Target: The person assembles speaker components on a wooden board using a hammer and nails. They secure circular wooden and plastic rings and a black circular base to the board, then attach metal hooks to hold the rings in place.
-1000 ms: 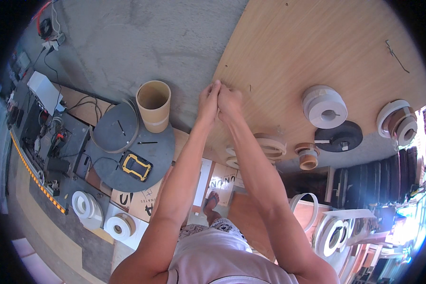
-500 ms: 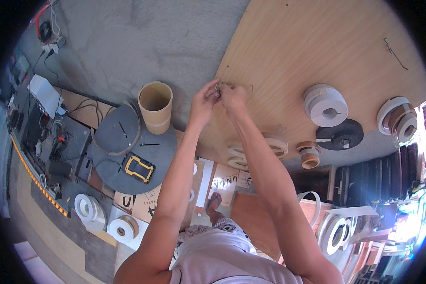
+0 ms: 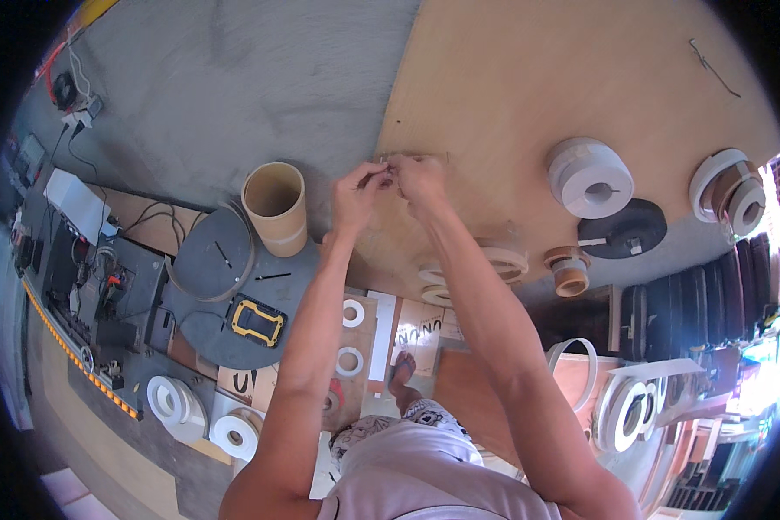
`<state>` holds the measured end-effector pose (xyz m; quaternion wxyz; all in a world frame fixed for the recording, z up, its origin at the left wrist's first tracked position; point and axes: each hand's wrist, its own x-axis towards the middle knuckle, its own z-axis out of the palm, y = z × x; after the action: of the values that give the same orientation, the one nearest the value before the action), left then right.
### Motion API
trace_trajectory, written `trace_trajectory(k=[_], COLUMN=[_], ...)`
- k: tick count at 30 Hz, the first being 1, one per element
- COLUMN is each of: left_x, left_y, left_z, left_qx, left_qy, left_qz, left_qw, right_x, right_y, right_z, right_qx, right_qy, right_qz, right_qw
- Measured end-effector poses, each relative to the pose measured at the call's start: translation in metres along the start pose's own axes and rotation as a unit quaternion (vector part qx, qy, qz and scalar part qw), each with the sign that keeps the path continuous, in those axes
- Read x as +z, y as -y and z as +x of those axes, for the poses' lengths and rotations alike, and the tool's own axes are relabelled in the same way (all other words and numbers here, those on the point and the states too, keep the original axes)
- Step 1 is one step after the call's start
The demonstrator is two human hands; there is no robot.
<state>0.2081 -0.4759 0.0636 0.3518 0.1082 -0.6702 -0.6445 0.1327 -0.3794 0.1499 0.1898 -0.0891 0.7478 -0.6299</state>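
Note:
Both my arms reach up to the left edge of a wood-grain board (image 3: 494, 95) against the grey wall. My left hand (image 3: 354, 195) is closed, its fingertips pinched together near the board's edge. Right beside it, my right hand (image 3: 422, 182) is closed too, the fingertips of both hands meeting. Something small and thin may be between them, but the fingers hide it. A short thin wire or nail (image 3: 448, 158) sticks out of the board just right of my right hand.
White and brown tape rolls (image 3: 594, 182) hang on the board at right, by a black disc (image 3: 626, 230). Below left, a round grey tabletop (image 3: 204, 334) holds a cardboard tube (image 3: 277, 230) and a black-and-yellow device (image 3: 257, 322). More white rolls (image 3: 175, 403) lie at lower left.
My view has shifted a little. My left hand sits slightly lower and its fingers are more curled; the two hands remain together at the board's edge.

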Motion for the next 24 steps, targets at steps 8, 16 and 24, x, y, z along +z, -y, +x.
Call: trace_trajectory(k=[8,16,24], left_x=[-0.001,-0.026,-0.018], left_y=[0.001,0.0,0.003], left_z=[0.018,0.035,0.033], left_qx=[0.391,0.427,0.434], left_qy=[-0.024,0.062,0.042], left_qz=[0.27,0.301,0.341], left_qw=[0.88,0.85,0.833], right_x=[-0.012,-0.182,-0.419], right_y=[-0.018,-0.115,-0.259], right_z=[-0.019,-0.243,-0.478], right_qx=[0.002,-0.18,0.189], right_qy=[-0.058,-0.111,-0.491], right_qz=[0.118,-0.39,-0.613], right_qw=[0.991,0.896,0.59])
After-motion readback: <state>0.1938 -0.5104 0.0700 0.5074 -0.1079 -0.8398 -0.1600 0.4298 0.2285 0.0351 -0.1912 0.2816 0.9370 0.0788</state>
